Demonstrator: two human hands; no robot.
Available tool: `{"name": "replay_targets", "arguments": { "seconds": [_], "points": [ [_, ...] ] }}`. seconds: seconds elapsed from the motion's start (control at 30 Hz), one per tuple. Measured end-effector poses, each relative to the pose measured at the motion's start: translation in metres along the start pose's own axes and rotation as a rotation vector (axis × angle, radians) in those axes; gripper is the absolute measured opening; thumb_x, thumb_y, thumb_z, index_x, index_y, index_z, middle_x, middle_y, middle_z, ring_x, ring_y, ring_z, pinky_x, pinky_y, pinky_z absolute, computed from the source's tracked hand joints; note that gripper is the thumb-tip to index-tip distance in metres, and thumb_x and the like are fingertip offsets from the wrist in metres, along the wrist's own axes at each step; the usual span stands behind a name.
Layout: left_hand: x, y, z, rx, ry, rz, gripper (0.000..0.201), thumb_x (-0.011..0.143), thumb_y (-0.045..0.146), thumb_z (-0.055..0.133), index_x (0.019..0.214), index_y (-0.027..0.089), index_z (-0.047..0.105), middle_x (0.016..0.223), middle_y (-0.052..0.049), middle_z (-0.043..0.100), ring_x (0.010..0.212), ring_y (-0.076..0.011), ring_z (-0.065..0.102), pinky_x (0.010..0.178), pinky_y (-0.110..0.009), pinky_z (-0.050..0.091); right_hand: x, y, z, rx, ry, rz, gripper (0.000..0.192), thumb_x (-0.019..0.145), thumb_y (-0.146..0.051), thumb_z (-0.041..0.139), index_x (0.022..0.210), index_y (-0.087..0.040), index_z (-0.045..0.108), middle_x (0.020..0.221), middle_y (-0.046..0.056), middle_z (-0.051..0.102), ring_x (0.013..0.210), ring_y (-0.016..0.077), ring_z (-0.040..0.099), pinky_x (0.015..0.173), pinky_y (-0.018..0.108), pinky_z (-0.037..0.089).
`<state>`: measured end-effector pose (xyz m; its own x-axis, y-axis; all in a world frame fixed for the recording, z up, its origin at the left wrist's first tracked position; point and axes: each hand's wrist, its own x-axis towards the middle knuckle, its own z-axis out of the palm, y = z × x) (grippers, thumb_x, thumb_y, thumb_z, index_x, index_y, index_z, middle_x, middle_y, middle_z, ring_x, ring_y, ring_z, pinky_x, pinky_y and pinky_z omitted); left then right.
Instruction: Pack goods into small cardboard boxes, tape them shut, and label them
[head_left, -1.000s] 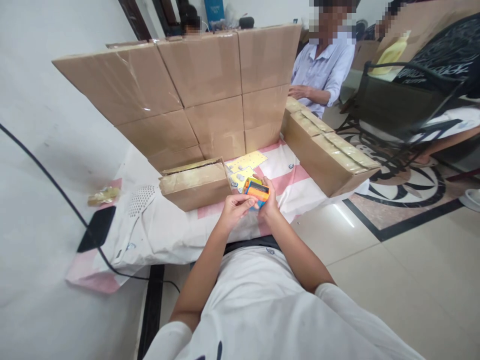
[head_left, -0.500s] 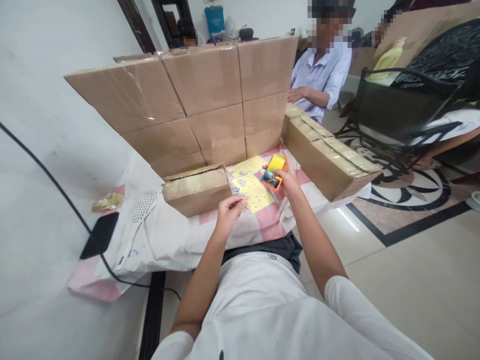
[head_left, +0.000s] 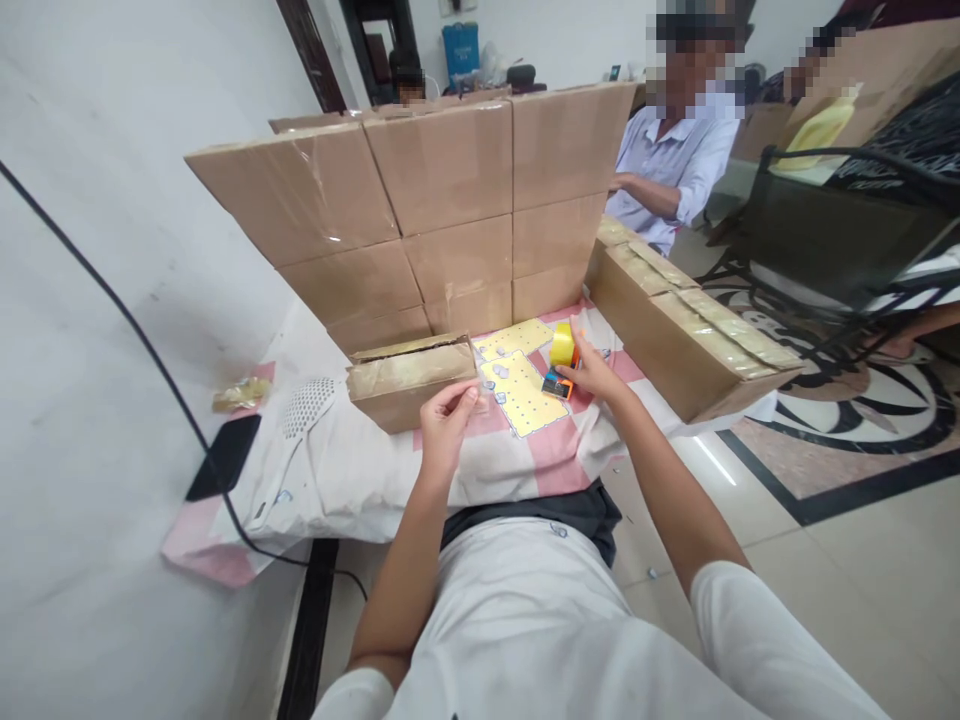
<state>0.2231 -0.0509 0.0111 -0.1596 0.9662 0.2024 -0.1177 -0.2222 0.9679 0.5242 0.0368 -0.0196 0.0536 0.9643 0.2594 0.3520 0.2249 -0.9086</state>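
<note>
The person's right hand (head_left: pixel 596 375) is closing its fingers around a small yellow, orange and blue toy block (head_left: pixel 561 362), holding it low over the pink-and-white cloth (head_left: pixel 555 450), just right of the yellow dotted sheet (head_left: pixel 525 400). The left hand (head_left: pixel 444 430) is hovering at the near left corner of that sheet, fingertips pinched together; whether anything is sitting between them I cannot tell. A small cardboard box (head_left: pixel 409 378) is lying just left of the sheet, and a wall of stacked cartons (head_left: pixel 442 210) is standing behind it. A long carton (head_left: pixel 686 330) is lying to its right.
</note>
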Motion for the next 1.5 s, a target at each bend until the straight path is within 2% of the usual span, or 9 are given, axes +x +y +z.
{"name": "replay_targets", "arguments": {
  "seconds": [0.2,0.53,0.7,0.77,0.83,1.0,1.13,1.27,1.5],
  "points": [
    [-0.002,0.002,-0.012,0.055,0.057,0.011,0.036,0.082,0.046,0.079,0.104,0.017,0.081,0.082,-0.007,0.079,0.08,-0.0209,0.076,0.076,-0.031,0.06,-0.04,-0.064,-0.014,-0.418,0.037,-0.008,0.059,0.086,-0.041,0.072,0.143,-0.027,0.066,0.103,0.01,0.076,0.098,0.0335,0.07,0.095,0.049,0.051],
    [-0.023,0.025,-0.031,0.239,0.089,0.161,0.029,0.085,0.041,0.076,0.102,0.018,0.083,0.105,-0.009,0.081,0.095,-0.0248,0.076,0.087,-0.036,0.061,-0.039,-0.198,0.101,-0.251,-0.552,-0.583,0.009,0.088,-0.02,0.069,0.08,-0.021,0.069,0.079,0.001,0.065,0.076,0.0176,0.056,0.07,0.03,0.038],
    [-0.026,0.041,-0.069,0.199,0.135,-0.014,0.086,0.081,0.046,0.081,0.156,0.018,0.049,0.076,-0.004,0.078,0.07,-0.0207,0.073,0.07,-0.031,0.059,-0.022,-0.225,0.117,-0.256,-0.635,-0.689,0.017,0.086,-0.011,0.064,0.072,-0.02,0.061,0.074,0.0,0.062,0.073,0.0162,0.054,0.07,0.03,0.036],
    [-0.023,0.045,-0.092,0.268,0.236,-0.069,0.099,0.082,0.047,0.081,0.164,0.017,0.033,0.067,-0.001,0.074,0.065,-0.0191,0.069,0.066,-0.029,0.055,-0.008,-0.233,0.124,-0.196,-0.548,-0.639,0.016,0.088,-0.016,0.064,0.073,-0.021,0.061,0.075,0.0,0.062,0.071,0.0159,0.054,0.068,0.03,0.037],
    [-0.013,0.046,-0.116,0.367,0.375,-0.028,0.087,0.086,0.048,0.077,0.159,0.017,0.041,0.072,-0.003,0.075,0.069,-0.0179,0.068,0.068,-0.027,0.053,0.011,-0.237,0.134,-0.144,-0.503,-0.561,0.017,0.089,-0.022,0.065,0.073,-0.021,0.063,0.073,0.001,0.063,0.067,0.0154,0.053,0.065,0.03,0.036],
    [0.046,0.033,-0.153,0.462,0.4,0.281,0.063,0.084,0.034,0.075,0.144,0.024,0.06,0.133,-0.012,0.071,0.091,-0.0176,0.065,0.065,-0.025,0.045,0.054,-0.235,0.181,-0.017,-0.751,-0.372,0.02,0.084,-0.031,0.073,0.068,-0.02,0.068,0.065,0.001,0.061,0.058,0.0135,0.048,0.058,0.03,0.035],
    [0.093,0.008,-0.163,0.324,0.237,0.228,0.076,0.074,0.021,0.075,0.148,0.027,0.058,0.152,-0.012,0.06,0.104,-0.021,0.065,0.069,-0.025,0.047,0.07,-0.233,0.215,0.142,-0.9,-0.228,0.025,0.079,-0.04,0.081,0.069,-0.02,0.07,0.062,0.001,0.058,0.057,0.0131,0.047,0.058,0.03,0.041],
    [0.106,-0.015,-0.163,0.109,0.282,0.141,0.072,0.075,0.023,0.078,0.144,0.024,0.06,0.151,-0.014,0.06,0.127,-0.0262,0.062,0.093,-0.031,0.052,0.08,-0.227,0.244,0.254,-1.073,-0.092,0.031,0.071,-0.044,0.088,0.068,-0.019,0.07,0.061,0.002,0.06,0.057,0.0135,0.05,0.056,0.029,0.043],
    [0.098,-0.029,-0.159,-0.027,0.222,0.157,0.068,0.089,0.032,0.07,0.154,0.032,0.049,0.159,-0.008,0.053,0.142,-0.0263,0.054,0.114,-0.039,0.046,0.098,-0.195,0.281,-0.117,-0.873,-0.197,0.016,0.077,-0.028,0.071,0.067,-0.017,0.068,0.059,-0.002,0.058,0.054,0.0089,0.04,0.052,0.024,0.032]
  ]
}}
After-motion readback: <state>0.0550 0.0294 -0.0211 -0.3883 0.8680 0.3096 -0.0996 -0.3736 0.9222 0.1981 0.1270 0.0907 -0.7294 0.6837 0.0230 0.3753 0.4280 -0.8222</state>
